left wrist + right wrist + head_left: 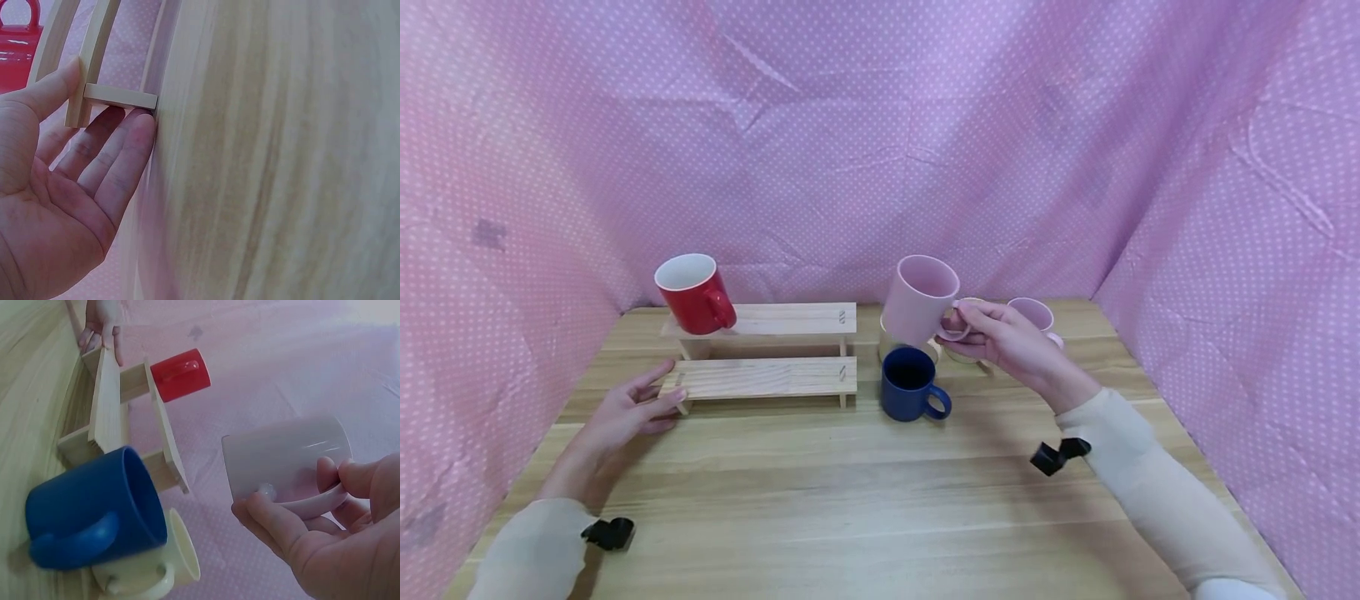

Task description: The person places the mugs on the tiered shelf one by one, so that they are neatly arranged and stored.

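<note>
Here, in the head view, your right hand [1013, 340] holds the pink mug [912, 310] by its handle, raised at 12 o'clock from the blue mug [901, 403]. Your left hand [627, 410] grips the front wooden shelf [767, 379] at its 9 o'clock end.

Here's your blue mug [901, 402] upright on the table [850, 500], cream mug [134, 567] just behind, red mug [691, 307] off left, dotted curtain [850, 167] beyond
</note>
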Available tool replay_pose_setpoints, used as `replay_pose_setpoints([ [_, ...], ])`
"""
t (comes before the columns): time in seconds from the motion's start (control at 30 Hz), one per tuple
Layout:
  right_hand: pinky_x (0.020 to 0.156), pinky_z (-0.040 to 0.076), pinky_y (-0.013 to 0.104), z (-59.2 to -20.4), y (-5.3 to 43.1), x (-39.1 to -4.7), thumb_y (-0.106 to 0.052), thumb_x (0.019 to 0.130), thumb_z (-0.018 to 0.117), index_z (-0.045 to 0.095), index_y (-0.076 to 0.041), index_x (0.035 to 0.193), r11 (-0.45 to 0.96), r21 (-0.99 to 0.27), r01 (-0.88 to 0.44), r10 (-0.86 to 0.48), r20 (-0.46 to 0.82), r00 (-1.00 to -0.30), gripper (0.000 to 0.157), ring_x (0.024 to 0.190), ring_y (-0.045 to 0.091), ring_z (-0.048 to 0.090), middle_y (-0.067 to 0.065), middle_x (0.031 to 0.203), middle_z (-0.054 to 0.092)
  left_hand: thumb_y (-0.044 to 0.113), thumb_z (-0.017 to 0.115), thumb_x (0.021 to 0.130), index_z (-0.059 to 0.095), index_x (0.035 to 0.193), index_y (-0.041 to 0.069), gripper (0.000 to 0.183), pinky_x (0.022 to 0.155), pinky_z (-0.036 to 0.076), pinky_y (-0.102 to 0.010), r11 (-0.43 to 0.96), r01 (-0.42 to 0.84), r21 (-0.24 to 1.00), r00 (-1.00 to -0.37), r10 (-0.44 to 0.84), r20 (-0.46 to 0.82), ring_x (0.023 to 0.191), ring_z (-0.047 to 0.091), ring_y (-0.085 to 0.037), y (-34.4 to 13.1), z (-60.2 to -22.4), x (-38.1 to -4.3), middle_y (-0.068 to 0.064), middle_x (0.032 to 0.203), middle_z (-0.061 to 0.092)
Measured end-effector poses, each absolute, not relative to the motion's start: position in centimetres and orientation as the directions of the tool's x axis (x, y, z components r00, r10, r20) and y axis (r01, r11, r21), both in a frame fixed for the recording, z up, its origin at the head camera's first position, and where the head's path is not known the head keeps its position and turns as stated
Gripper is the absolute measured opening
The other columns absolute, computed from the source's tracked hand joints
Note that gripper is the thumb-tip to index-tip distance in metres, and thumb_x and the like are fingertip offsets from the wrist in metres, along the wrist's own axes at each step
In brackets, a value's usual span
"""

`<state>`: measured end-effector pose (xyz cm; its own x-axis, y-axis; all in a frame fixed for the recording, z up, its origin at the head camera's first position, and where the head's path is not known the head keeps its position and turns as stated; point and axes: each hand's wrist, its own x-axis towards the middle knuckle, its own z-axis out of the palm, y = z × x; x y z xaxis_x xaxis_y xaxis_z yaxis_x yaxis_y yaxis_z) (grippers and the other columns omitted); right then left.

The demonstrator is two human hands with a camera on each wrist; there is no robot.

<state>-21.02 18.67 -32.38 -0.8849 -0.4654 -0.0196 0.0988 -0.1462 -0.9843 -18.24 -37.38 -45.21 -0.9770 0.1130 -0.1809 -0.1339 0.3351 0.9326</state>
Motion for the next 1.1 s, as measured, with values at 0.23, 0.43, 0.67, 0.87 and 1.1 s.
replay_pose_setpoints([
  [0.23, 0.104, 0.051, 0.043, -31.5, 14.5, -22.8, -0.018, 0.109, 0.049, 0.057, 0.013, 0.118, -0.145, -0.981, 0.132, -0.472, -0.049, -0.880, 0.033, 0.122, 0.035, 0.060, 0.017, 0.116, 0.060, 0.029, 0.069, 0.099, 0.016, 0.163, 0.010, 0.085, 0.086, 0.061, -0.038, 0.333, -0.138, 0.933, -0.975, 0.119, -0.187, 0.099, 0.068, -0.009, -37.4, -45.3, -18.2, -0.038, 0.150, 0.033],
  [0.43, 0.107, 0.048, 0.048, -31.4, 11.0, -24.4, -0.015, 0.110, 0.047, 0.055, 0.013, 0.122, -0.151, -0.977, 0.150, -0.464, -0.064, -0.883, 0.031, 0.126, 0.043, 0.055, 0.016, 0.116, 0.060, 0.030, 0.070, 0.098, 0.015, 0.163, 0.012, 0.087, 0.087, 0.061, -0.038, 0.330, -0.151, 0.932, -0.973, 0.119, -0.200, 0.099, 0.067, -0.007, -37.4, -45.3, -18.5, -0.039, 0.155, 0.024],
  [0.67, 0.103, 0.052, 0.044, -32.0, 6.8, -26.0, -0.017, 0.109, 0.050, 0.060, 0.008, 0.117, -0.117, -0.980, 0.158, -0.465, -0.086, -0.881, 0.028, 0.121, 0.040, 0.060, 0.015, 0.112, 0.060, 0.031, 0.071, 0.098, 0.015, 0.163, 0.012, 0.088, 0.088, 0.060, -0.038, 0.322, -0.159, 0.933, -0.971, 0.120, -0.207, 0.100, 0.067, -0.006, -37.3, -45.2, -18.6, -0.039, 0.157, 0.021],
  [0.87, 0.098, 0.056, 0.041, -32.6, 2.9, -27.0, -0.020, 0.107, 0.054, 0.061, 0.010, 0.113, -0.130, -0.973, 0.191, -0.454, -0.113, -0.884, 0.031, 0.109, 0.032, 0.065, 0.015, 0.109, 0.060, 0.030, 0.070, 0.099, 0.013, 0.163, 0.011, 0.088, 0.088, 0.060, -0.038, 0.320, -0.158, 0.934, -0.970, 0.127, -0.208, 0.101, 0.066, -0.005, -37.3, -45.3, -18.6, -0.038, 0.157, 0.023],
  [1.1, 0.101, 0.055, 0.042, -32.9, -0.4, -27.6, -0.024, 0.107, 0.056, 0.064, 0.008, 0.113, -0.058, -0.982, 0.179, -0.439, -0.136, -0.888, 0.033, 0.110, 0.027, 0.063, 0.010, 0.111, 0.059, 0.028, 0.069, 0.099, 0.013, 0.163, 0.011, 0.086, 0.088, 0.060, -0.038, 0.308, -0.146, 0.940, -0.973, 0.127, -0.193, 0.101, 0.068, -0.007, -37.6, -45.2, -18.6, -0.041, 0.156, 0.019],
])
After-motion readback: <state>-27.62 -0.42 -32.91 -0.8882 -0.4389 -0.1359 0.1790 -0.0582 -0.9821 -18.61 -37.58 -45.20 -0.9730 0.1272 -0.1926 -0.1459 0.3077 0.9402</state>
